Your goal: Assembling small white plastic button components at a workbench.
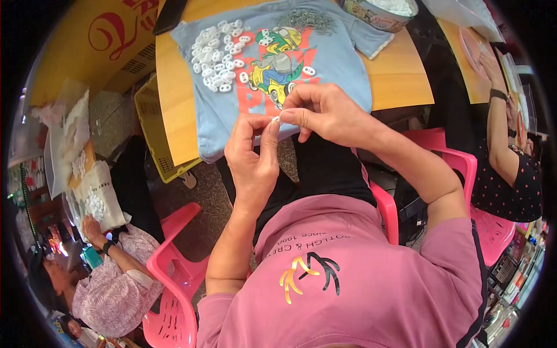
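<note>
Close together over the table's near edge, both hands meet at fingertip height. My left hand (pixel 250 159) pinches a small white plastic piece (pixel 277 120) between thumb and forefinger; most of it is covered. My right hand (pixel 331 116) is closed in a pinch right beside that piece, and whatever its fingertips hold is hidden. Beyond them a blue printed T-shirt (pixel 210 124) lies spread out. On its left side is a pile of white oval two-hole plastic pieces (pixel 214 57), with a few strays across the print. Small greyish metal bits (pixel 307 21) are heaped at the far side.
A round tin (pixel 380 17) of white pieces stands at the table's (pixel 400 72) far right. A yellow crate (pixel 154 127) is at the left. Co-workers sit on both sides, one in a patterned top (pixel 119 284) at left, on pink chairs (pixel 174 307).
</note>
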### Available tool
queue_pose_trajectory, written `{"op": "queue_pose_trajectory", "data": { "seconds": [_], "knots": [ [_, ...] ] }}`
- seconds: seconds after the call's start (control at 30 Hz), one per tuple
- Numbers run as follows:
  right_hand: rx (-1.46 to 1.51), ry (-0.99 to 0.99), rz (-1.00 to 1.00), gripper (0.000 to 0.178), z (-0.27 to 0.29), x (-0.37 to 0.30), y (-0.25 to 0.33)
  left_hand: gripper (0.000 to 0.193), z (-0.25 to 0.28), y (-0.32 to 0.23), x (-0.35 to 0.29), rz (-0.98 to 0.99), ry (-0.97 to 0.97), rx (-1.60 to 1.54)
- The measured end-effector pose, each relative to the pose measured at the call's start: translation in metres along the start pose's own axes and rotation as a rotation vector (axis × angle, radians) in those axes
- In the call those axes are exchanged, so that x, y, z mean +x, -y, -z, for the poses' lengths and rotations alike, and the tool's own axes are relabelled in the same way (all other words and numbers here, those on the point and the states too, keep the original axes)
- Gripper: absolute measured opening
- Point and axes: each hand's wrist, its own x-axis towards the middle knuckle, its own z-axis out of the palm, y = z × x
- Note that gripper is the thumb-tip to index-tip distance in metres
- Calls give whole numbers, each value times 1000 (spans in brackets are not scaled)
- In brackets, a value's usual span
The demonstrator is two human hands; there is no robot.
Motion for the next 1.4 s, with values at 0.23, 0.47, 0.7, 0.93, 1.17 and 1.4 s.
{"op": "queue_pose_trajectory", "data": {
  "seconds": [0.23, 0.47, 0.7, 0.93, 1.17, 1.4],
  "knots": [
    [30, -60, -33, 21, 1, -2, -9, 11, -5, 13, -2, 176, 24, -97],
    [-931, -578, 437, 17, 55, 31, -34, 13, -4, 18, 4, 299, 8, -306],
    [-1122, -511, 433, 14, 38, 27, -35, 15, 1, 17, 4, 291, -18, -277],
    [-304, -393, 215, 20, 30, 16, -26, 16, 0, 11, 8, 268, -42, -341],
    [616, -209, -46, 20, 3, -4, 7, 15, -8, -9, 11, 279, -36, -474],
    [605, -230, 30, 21, -10, -7, 6, 14, -9, -19, 8, 253, -39, -513]
  ]
}}
